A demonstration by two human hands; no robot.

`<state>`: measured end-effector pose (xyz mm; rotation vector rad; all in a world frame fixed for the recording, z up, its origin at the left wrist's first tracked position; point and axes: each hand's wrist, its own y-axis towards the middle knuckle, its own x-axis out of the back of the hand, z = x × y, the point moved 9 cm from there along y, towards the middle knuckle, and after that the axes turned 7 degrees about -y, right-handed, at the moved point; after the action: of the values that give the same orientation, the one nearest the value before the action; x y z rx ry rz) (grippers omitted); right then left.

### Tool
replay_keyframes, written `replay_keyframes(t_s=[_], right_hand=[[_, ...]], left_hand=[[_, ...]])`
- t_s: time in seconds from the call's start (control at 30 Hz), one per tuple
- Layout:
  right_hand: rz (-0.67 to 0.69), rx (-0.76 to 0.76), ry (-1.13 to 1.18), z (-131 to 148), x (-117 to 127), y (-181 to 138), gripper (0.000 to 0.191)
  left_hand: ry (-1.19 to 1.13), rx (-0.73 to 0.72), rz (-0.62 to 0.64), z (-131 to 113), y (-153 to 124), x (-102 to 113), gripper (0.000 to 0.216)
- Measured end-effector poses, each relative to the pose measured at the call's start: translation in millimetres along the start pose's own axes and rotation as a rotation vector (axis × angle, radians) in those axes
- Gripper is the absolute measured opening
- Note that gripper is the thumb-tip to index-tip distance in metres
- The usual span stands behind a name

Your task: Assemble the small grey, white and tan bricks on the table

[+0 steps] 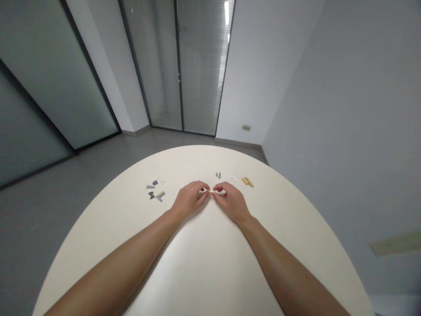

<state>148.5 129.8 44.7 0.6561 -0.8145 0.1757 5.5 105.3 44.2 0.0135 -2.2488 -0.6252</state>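
My left hand and my right hand meet over the middle of the table. Thumb and fingers of each are pinched on a tiny pale piece between the fingertips. Its kind is too small to make out, and the fingers cover most of it. Just beyond my right hand lie small grey pieces and a little white piece with a dark mark. Tan pieces rest to the right of that hand.
Left of my left hand, several small grey and dark pieces are scattered, with a grey and yellow piece among them. The round white table has its far edge near a glass door. A wall stands at the right.
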Motion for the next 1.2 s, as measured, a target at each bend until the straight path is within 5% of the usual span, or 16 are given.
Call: replay_keyframes(t_s=[1.2], right_hand=[[0.020,0.013,-0.004,-1.7,-2.6,-0.3,0.011]], left_hand=[[0.004,-0.001,0.012,-1.1,0.1,-0.4,0.013]])
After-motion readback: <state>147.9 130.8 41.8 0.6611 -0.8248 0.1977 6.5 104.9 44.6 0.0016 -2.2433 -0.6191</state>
